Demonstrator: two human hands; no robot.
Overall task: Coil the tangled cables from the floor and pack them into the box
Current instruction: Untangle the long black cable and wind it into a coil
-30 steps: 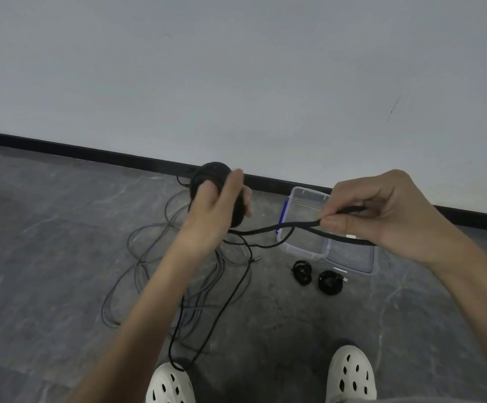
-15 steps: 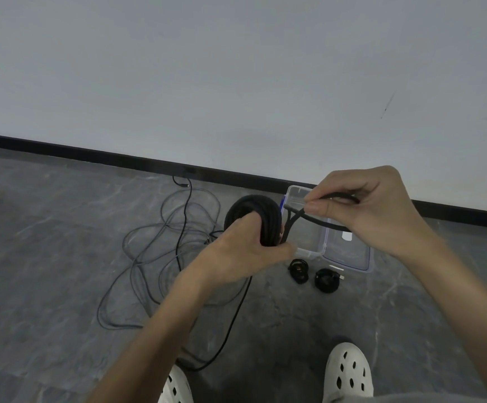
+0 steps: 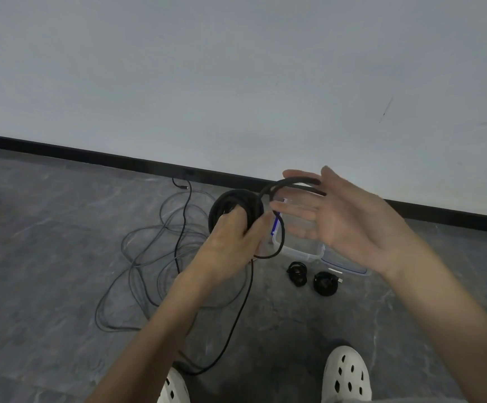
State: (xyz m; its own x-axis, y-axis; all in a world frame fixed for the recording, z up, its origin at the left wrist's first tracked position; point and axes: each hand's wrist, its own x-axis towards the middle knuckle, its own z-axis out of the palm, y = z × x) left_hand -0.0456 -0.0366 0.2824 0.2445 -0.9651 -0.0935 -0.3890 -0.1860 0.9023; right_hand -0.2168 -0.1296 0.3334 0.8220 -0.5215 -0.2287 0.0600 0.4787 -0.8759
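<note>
My left hand [image 3: 232, 238] grips a thick black coil of cable [image 3: 230, 203] held in the air above the floor. A loose black loop [image 3: 280, 237] runs from the coil up to my right hand [image 3: 338, 216], whose fingers are spread straight with the cable lying across them. The cable's free tail [image 3: 236, 318] drops to the floor near my feet. A clear plastic box [image 3: 297, 251] sits on the floor behind my hands, partly hidden. A tangle of grey cable [image 3: 149, 257] lies on the floor to the left.
Two small black coiled cables [image 3: 297, 273] [image 3: 325, 283] lie in front of the box, and its clear lid [image 3: 350, 266] rests beside it. A wall with a black skirting board [image 3: 91, 154] runs behind. My white clogs [image 3: 345, 376] show at the bottom.
My right hand has let go of its pinch and spread its fingers, with a new loop laid toward the coil. My left hand stays gripping the coil.
</note>
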